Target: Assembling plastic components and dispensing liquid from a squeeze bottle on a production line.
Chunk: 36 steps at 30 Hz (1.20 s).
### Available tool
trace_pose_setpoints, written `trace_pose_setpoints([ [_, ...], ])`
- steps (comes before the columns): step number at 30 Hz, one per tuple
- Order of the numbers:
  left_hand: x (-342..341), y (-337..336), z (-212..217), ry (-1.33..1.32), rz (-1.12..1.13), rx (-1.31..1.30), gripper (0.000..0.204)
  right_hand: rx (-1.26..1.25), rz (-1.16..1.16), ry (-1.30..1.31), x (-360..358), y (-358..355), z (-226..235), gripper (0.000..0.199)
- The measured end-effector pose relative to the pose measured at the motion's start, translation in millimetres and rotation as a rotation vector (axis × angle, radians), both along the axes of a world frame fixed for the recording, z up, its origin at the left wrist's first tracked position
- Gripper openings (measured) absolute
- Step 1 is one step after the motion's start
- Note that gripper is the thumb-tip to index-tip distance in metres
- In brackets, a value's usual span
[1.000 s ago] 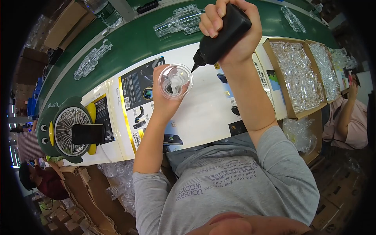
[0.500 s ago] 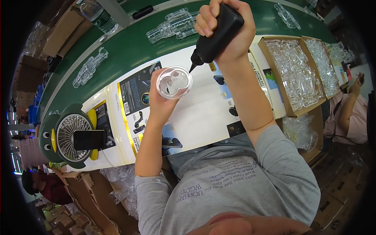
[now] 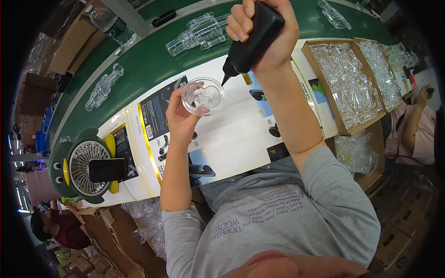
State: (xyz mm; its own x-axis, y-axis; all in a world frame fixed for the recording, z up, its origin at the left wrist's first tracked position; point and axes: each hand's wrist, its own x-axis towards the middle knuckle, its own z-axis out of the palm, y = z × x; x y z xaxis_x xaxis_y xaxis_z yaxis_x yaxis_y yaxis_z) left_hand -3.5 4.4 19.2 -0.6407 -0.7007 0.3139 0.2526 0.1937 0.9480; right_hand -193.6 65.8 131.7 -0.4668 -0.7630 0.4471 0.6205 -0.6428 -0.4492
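My left hand (image 3: 182, 113) is closed round a clear, round plastic piece (image 3: 204, 96) with a wide circular rim and a moulded shape inside. In my right hand (image 3: 279, 37) is a black squeeze bottle (image 3: 256, 39), tilted so its pointed nozzle aims down to the left. The nozzle tip sits close by the right edge of the clear piece's rim; whether they touch I cannot tell. Both hands are above a white printed cardboard sheet (image 3: 232, 134) on the green table (image 3: 143, 78).
Clear plastic assemblies lie on the table: a large one (image 3: 197, 34), one at left (image 3: 104, 87) and one at far right (image 3: 334, 15). Cardboard boxes of clear parts (image 3: 345, 85) stand at right. A green fan (image 3: 76, 162) with a phone (image 3: 107, 170) is at left; a water bottle (image 3: 113, 25) stands behind.
The clear piece in my left hand has turned slightly and shifted a little left in the view. The squeeze bottle has shifted left too, its nozzle still beside the rim.
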Motion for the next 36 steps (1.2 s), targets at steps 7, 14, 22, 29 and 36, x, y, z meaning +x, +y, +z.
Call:
trace_pose_setpoints([
  [7, -0.6, -3.5, -6.2, 0.044, 0.0, 0.015, 0.046, -0.022, 0.026, -0.004, -0.4, 1.2, 0.4, 0.036],
  [14, 1.4, -3.0, -6.1, 0.099, -0.022, 0.105, 0.044, -0.025, 0.049, -0.018, 1.4, 2.0, 2.9, 0.036],
  [22, 1.5, -2.6, -6.2, 0.062, -0.071, 0.119, 0.035, -0.042, 0.066, -0.011, 2.1, 2.2, 2.0, 0.036],
  [29, 3.7, -5.4, -8.6, 0.054, -0.153, 0.103, 0.033, -0.057, 0.108, -0.029, 0.8, 2.5, 2.8, 0.036],
  [36, 9.0, -6.5, -14.2, -0.016, -0.169, 0.187, 0.036, -0.059, 0.217, -0.083, -1.4, 3.9, 4.3, 0.036],
])
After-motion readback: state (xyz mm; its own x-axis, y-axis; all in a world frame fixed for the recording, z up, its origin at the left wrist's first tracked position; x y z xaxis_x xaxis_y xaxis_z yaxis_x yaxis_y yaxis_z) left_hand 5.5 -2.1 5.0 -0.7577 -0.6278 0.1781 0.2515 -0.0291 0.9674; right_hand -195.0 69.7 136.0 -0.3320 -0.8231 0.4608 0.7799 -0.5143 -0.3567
